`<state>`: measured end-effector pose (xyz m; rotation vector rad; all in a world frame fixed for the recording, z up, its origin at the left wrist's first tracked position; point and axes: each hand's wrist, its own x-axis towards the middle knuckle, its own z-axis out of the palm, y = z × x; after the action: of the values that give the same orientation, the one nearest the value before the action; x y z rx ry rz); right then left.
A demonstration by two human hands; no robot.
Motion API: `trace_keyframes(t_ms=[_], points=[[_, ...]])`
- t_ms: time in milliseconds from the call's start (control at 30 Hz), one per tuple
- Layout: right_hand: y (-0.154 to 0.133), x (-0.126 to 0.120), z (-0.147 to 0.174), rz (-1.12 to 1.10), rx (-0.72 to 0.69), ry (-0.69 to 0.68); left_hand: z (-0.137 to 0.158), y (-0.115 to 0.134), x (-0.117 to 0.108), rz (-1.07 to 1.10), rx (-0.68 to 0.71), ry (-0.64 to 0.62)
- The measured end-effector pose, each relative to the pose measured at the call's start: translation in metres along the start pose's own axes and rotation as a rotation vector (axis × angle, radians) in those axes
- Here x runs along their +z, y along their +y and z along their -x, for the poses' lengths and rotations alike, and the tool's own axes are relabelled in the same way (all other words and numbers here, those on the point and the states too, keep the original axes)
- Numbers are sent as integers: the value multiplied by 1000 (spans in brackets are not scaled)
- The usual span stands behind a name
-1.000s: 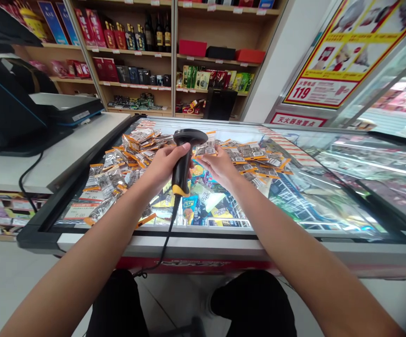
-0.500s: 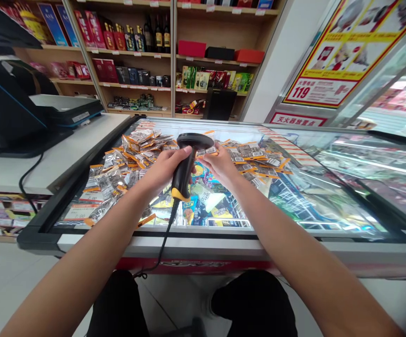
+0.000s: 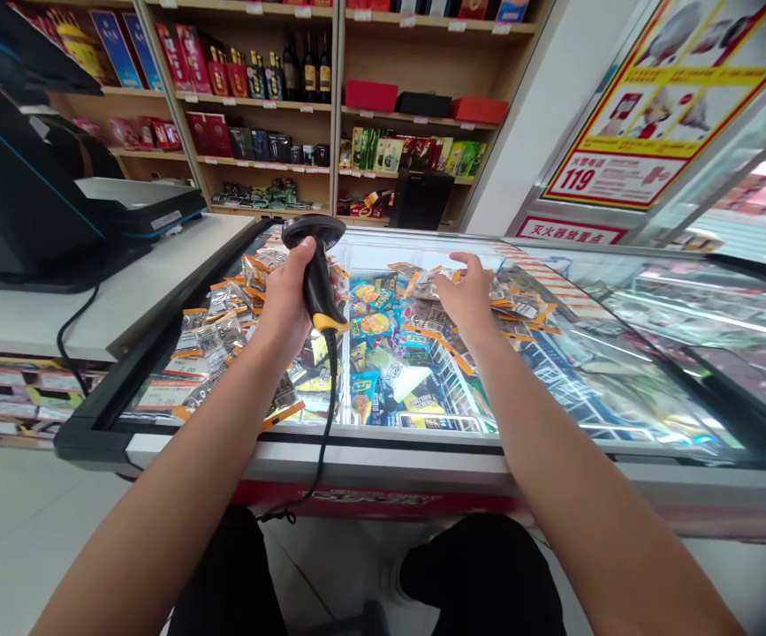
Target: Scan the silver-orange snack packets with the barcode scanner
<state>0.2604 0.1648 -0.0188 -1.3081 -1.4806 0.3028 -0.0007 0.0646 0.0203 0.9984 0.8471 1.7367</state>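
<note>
My left hand (image 3: 288,296) is wrapped round the grip of a black and yellow handheld barcode scanner (image 3: 318,281), raised above the freezer's glass top. Its head points away from me and a cable hangs from its base. My right hand (image 3: 468,291) is open, thumb and fingers apart, over the right-hand pile of small clear packets with orange edges (image 3: 426,315). Whether its fingertips touch a packet cannot be made out. Another pile of such packets (image 3: 220,340) lies to the left, partly behind my left hand and forearm.
The chest freezer (image 3: 396,452) has bagged goods (image 3: 375,325) under its glass. A counter (image 3: 177,265) with a dark checkout machine (image 3: 18,194) stands at the left. Shelves of bottles and boxes (image 3: 373,95) rise behind; the scanner's cable (image 3: 330,397) drapes over the front edge.
My left hand has moved left and up with the scanner. My right hand has moved right, away from the scanner; the packet it held there is out of its fingers, which have spread.
</note>
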Motion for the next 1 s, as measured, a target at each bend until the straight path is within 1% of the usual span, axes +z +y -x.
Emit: trace_keyframes(t_ms=[67, 100, 133, 200, 233, 267, 300, 333, 367, 433, 500, 567, 633, 667, 833, 933, 1000], points=[[-11, -3, 9, 198, -74, 81, -1, 0, 0, 2, 5, 0], [-18, -3, 13, 265, -93, 113, -1, 0, -1, 4, 8, 1], [-26, -1, 18, 303, -135, 117, -1, 0, -1, 5, 11, 3], [-40, 7, 27, 296, -220, 70, -1, 0, -1, 6, 16, 13], [-46, 14, 32, 253, -245, 7, -1, 1, -1, 6, 17, 20], [-51, 23, 36, 195, -244, -86, -2, 1, -1, 5, 18, 28], [-56, 32, 39, 135, -211, -203, -2, 1, 0, 4, 19, 36], [-59, 43, 41, 89, -142, -322, -1, 1, 0, 3, 22, 43], [-62, 53, 42, 73, -44, -426, -1, 2, 0, 0, 27, 48], [-67, 70, 40, 63, 154, -540, -1, 2, 1, -11, 37, 45], [-71, 81, 34, 11, 324, -594, -2, 2, 1, -24, 46, 38], [-75, 86, 27, -80, 455, -626, -2, 2, 1, -33, 44, 31], [-79, 88, 22, -142, 520, -644, -2, 1, 1, -39, 41, 28], [-80, 88, 22, -164, 535, -632, -2, 1, 1, -44, 39, 24], [-77, 90, 31, -311, 534, -564, -1, 0, 2, -60, 10, -2], [-73, 89, 37, -447, 512, -514, -1, 1, 3, -76, -4, -9], [-71, 88, 40, -577, 512, -470, 0, 1, 3, -90, -10, -12]])
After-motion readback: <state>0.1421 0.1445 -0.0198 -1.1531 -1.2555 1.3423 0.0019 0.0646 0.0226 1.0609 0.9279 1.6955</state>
